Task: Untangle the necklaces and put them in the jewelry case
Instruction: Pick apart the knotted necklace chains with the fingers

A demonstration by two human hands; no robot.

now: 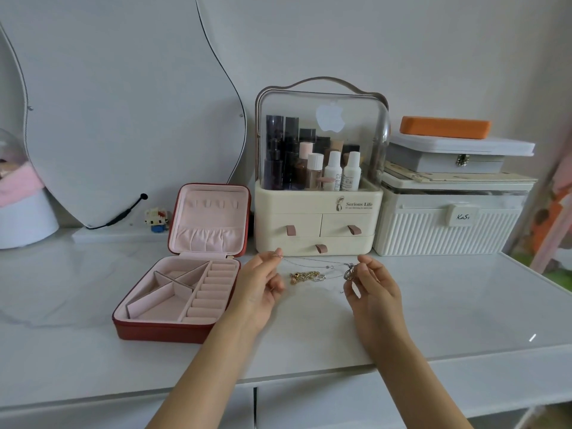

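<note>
Both hands, left (258,286) and right (370,284), pinch the silver chain (312,261); draw it slowly clear of the gold necklace (305,277).

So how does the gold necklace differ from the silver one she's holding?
The gold necklace lies bunched in a small heap on the table; the silver necklace is stretched out thin between the left hand and the right hand. The gold one has chunkier links; the silver one is a fine chain. No hand touches the gold one. Neither is in the jewelry case yet.
</note>
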